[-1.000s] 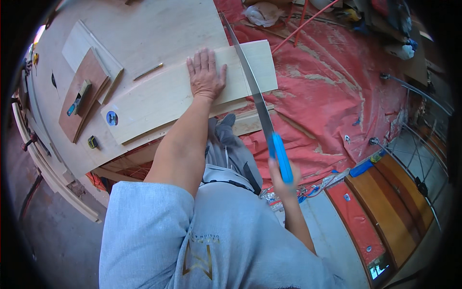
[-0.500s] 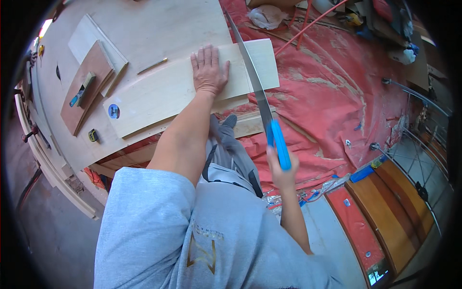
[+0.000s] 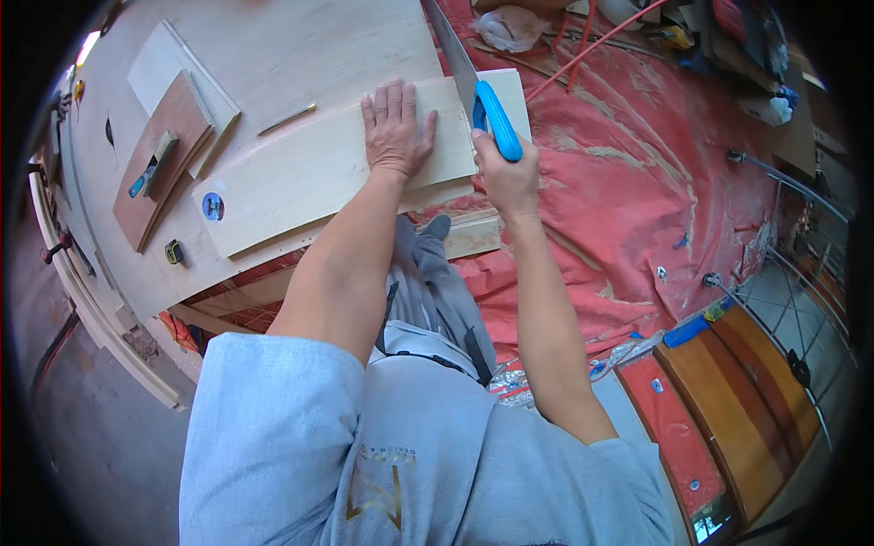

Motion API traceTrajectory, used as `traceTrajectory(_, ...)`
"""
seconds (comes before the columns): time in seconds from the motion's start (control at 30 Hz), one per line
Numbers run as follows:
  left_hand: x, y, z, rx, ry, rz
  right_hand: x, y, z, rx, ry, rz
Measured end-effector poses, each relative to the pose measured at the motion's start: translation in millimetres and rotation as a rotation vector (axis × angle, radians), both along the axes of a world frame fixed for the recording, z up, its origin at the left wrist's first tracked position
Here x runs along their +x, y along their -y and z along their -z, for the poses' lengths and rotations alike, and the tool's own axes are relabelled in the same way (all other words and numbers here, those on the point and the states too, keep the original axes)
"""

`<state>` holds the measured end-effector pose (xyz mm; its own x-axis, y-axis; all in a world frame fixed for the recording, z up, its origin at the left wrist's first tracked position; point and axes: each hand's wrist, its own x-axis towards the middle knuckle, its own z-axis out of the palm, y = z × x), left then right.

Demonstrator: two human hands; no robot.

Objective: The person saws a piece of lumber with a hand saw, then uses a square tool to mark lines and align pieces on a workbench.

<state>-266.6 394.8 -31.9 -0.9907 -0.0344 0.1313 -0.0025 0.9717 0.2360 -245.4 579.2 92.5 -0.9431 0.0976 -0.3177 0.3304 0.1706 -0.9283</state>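
Observation:
My left hand (image 3: 394, 129) lies flat on a pale wooden board (image 3: 300, 182), fingers spread and holding nothing. My right hand (image 3: 510, 182) is wrapped round the blue handle of a handsaw (image 3: 453, 50). The blade points away from me and crosses the board near its right end, where a short piece of board (image 3: 507, 107) shows to the right of the saw. Whether the teeth are in the wood cannot be made out. A pencil (image 3: 287, 119) lies just beyond the board, left of my left hand.
The board rests on a large wooden worktable (image 3: 273, 55). Brown wooden panels (image 3: 173, 155) with a blue-ended tool (image 3: 153, 166) on top lie at the left, near a tape measure (image 3: 174, 252). A creased red sheet (image 3: 601, 200) covers the floor at right, below a red hose (image 3: 596, 45).
My right hand has pushed the saw forward, away from me, so its handle is now beside the board's right end. My left hand has stayed flat in place.

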Motion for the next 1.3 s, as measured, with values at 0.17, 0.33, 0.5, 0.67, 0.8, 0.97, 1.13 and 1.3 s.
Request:
traceTrajectory(0.17,0,7,4,-0.007,0.016,-0.026,100,-32,-53,0.122,0.050,-0.044)
traceTrajectory(0.33,4,9,5,-0.031,0.011,-0.034,239,-95,-181,0.277,0.149,-0.150)
traceTrajectory(0.5,9,10,3,-0.041,0.040,-0.047,201,-75,-134,0.220,0.118,-0.084)
traceTrajectory(0.67,-1,-4,-1,-0.003,-0.024,-0.007,16,-9,20,0.093,-0.073,0.007)
traceTrajectory(0.8,0,-2,-8,0.013,-0.002,0.002,7,-6,1,0.050,0.018,-0.015)
traceTrajectory(0.97,6,10,3,-0.004,0.008,-0.029,175,-62,-88,0.062,0.177,-0.009)
traceTrajectory(1.13,5,4,0,0.008,0.029,-0.029,234,-96,-187,0.282,0.105,-0.146)
traceTrajectory(1.3,11,9,-2,0.020,0.028,-0.044,128,-45,-56,0.210,0.057,-0.068)
